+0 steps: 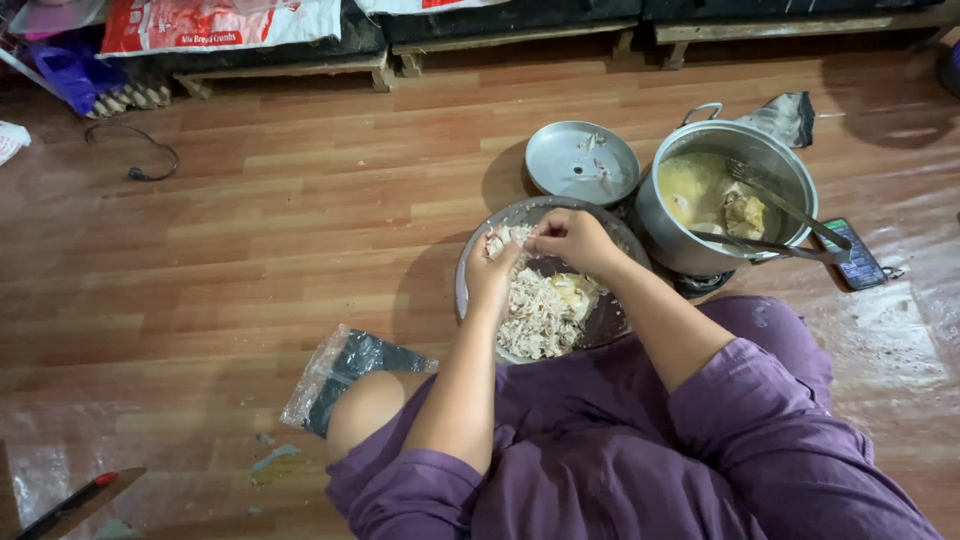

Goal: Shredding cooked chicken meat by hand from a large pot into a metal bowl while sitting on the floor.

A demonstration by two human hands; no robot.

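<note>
over the metal plate (pixel 610 318) on the floor (pixel 300 230), the left hand (pixel 492 272) and right hand (pixel 572 240) pinch a piece of meat (pixel 510 238) between them. shredded meat (pixel 540 315) lies at their 6 o'clock; a pot (pixel 700 255) with tongs (pixel 790 212) sits at 3 o'clock.

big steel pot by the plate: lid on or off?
Off. The round steel pot stands open, yellowish broth, meat and metal tongs visible inside.
</note>
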